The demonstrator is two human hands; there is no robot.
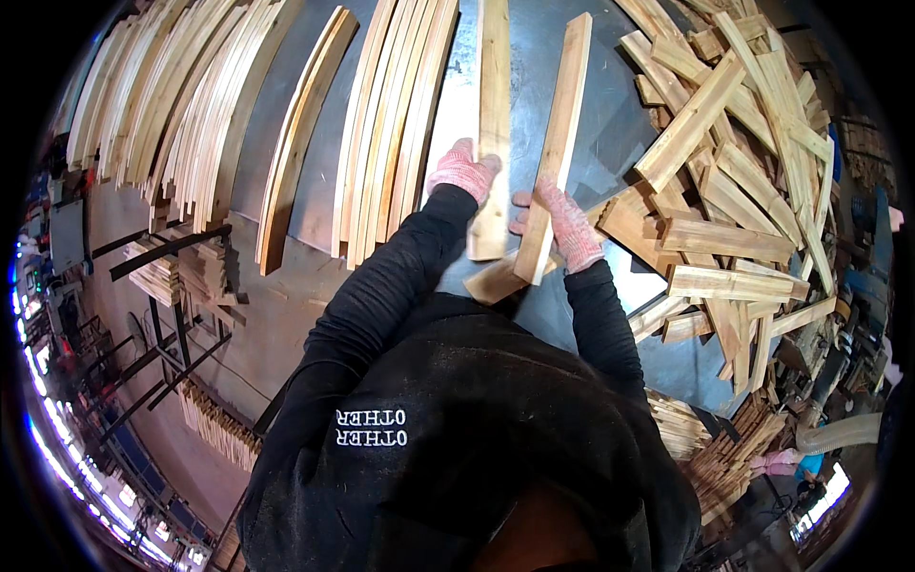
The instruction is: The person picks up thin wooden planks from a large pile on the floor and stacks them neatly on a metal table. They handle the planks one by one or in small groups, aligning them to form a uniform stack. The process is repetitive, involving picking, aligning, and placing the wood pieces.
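Both my hands wear pink-and-white knit gloves. My left hand point(464, 173) is closed at the left edge of a long pale wooden board point(492, 114), which lies lengthwise on the metal table point(319, 133). My right hand point(572, 229) grips a second wooden board point(564, 105), its fingers on both sides. That board slants, its far end leaning right and its near end by my body. Under its near end lies a short wood piece point(498, 278), partly covered.
Left of my hands stand a row of boards on edge point(400, 114), a separate pair point(303, 133) and a larger row point(191, 105). A jumbled heap of wooden pieces point(724, 181) covers the table's right side. Below the table's left edge is a dark metal frame point(176, 334).
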